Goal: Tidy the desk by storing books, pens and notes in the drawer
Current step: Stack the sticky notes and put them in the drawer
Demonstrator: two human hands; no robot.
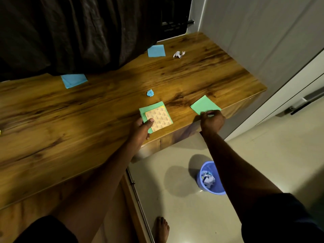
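On the glossy wood-grain desk (70, 123), 2 square green notes (146, 109) (204, 104) in hands (140, 128) (213, 120)

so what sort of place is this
Most likely a room in a home, maybe a bedroom or study: a wooden desk against a dark curtain, a small blue wastebasket on the floor, and a bare foot.
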